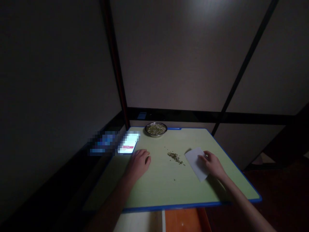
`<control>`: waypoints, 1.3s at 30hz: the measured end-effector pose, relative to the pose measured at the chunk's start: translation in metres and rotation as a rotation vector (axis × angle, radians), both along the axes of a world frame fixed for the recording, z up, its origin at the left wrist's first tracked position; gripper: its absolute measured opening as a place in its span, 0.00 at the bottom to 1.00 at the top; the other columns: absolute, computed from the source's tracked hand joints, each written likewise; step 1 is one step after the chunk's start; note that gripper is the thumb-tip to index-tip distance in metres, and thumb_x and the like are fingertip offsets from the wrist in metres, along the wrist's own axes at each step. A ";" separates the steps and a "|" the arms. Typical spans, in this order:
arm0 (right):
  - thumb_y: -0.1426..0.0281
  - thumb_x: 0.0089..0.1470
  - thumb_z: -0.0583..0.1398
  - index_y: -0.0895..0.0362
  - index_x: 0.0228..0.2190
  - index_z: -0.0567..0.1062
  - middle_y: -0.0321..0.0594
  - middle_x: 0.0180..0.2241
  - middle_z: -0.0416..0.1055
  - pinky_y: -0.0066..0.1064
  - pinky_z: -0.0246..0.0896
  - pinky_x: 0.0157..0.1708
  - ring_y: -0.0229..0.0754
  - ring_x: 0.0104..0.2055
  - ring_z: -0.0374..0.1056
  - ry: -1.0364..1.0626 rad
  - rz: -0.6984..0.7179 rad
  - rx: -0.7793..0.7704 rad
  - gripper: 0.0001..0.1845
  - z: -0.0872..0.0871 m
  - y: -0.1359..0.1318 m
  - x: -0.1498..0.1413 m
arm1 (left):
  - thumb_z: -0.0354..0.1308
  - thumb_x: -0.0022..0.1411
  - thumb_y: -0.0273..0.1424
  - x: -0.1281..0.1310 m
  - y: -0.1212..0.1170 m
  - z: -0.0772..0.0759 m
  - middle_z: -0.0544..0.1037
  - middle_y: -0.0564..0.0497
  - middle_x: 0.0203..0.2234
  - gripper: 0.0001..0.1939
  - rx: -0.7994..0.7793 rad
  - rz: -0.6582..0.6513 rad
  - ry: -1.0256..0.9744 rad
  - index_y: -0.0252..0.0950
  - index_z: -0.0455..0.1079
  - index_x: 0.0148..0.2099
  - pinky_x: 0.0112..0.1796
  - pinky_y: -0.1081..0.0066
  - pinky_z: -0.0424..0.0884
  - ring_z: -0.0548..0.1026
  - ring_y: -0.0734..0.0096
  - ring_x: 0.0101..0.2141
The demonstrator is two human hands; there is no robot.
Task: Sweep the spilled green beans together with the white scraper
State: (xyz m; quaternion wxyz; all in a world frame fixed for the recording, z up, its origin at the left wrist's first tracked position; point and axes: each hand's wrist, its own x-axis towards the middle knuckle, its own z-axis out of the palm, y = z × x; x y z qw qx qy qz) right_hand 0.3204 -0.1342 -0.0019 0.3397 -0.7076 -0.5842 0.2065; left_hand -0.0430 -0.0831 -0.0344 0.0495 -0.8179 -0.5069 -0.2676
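We take the work as partway through. Status of the parts is as follows.

Bowl [156,135]: stands at the far edge of the table [149,190], left of centre. We see greenish and pale bits spread across its inside; we cannot tell how deep they lie.

Pile [175,157]: lies loose on the table between the two hands, well apart from the bowl. It is small, dark and elongated, with a few bits scattered around it. One stray grain [174,179] lies apart, toward the near edge. We count the pile and these strays as the portion not yet dealt with.

Paper [194,160]: tilted, just right of the pile and not visibly touching it. The right hand [213,165] has hold of it by its right side, thumb on the visible face and fingers closed in behind. We cannot tell how firm the grip is.

Left hand [139,162]: rests palm down on the table, fingers loosely bent, thumb a little apart. We see nothing in its grasp; the underside is hidden. The lit phone [128,146] lies just beyond it, at the left edge.

In our judgement, the loose bits make up a much smaller amount than the bowl's contents.
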 end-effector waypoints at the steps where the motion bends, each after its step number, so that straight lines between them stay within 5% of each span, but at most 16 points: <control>1: 0.57 0.53 0.54 0.58 0.38 0.72 0.45 0.34 0.75 0.32 0.61 0.29 0.45 0.32 0.70 -0.011 -0.001 -0.004 0.19 -0.004 0.002 -0.002 | 0.48 0.63 0.31 0.000 0.001 -0.001 0.75 0.44 0.43 0.12 -0.003 -0.004 0.001 0.37 0.72 0.44 0.51 0.61 0.62 0.70 0.62 0.47; 16: 0.59 0.51 0.58 0.59 0.40 0.73 0.48 0.33 0.76 0.30 0.61 0.32 0.44 0.33 0.71 0.005 0.119 0.019 0.19 -0.012 0.011 -0.084 | 0.48 0.61 0.27 -0.001 0.002 -0.001 0.76 0.46 0.44 0.13 -0.031 0.014 -0.045 0.39 0.73 0.43 0.52 0.61 0.63 0.71 0.62 0.47; 26: 0.58 0.54 0.54 0.56 0.37 0.71 0.42 0.30 0.75 0.30 0.58 0.28 0.44 0.30 0.69 -0.052 0.101 0.038 0.16 0.013 0.012 -0.051 | 0.47 0.57 0.19 -0.003 0.002 -0.003 0.76 0.47 0.44 0.18 -0.066 0.015 -0.098 0.38 0.71 0.45 0.52 0.62 0.62 0.70 0.63 0.48; 35: 0.60 0.57 0.52 0.56 0.38 0.71 0.42 0.31 0.75 0.29 0.58 0.32 0.43 0.32 0.70 -0.060 0.280 0.061 0.15 0.016 0.001 -0.103 | 0.45 0.53 0.14 -0.006 0.000 -0.002 0.75 0.47 0.43 0.22 -0.096 0.008 -0.129 0.37 0.70 0.45 0.51 0.64 0.63 0.70 0.65 0.48; 39: 0.61 0.57 0.52 0.56 0.40 0.71 0.43 0.32 0.75 0.29 0.57 0.32 0.43 0.33 0.70 -0.106 0.261 0.027 0.15 0.010 0.009 -0.101 | 0.46 0.52 0.13 -0.007 0.004 -0.007 0.76 0.47 0.42 0.22 -0.107 0.006 -0.165 0.37 0.70 0.44 0.51 0.64 0.64 0.70 0.66 0.47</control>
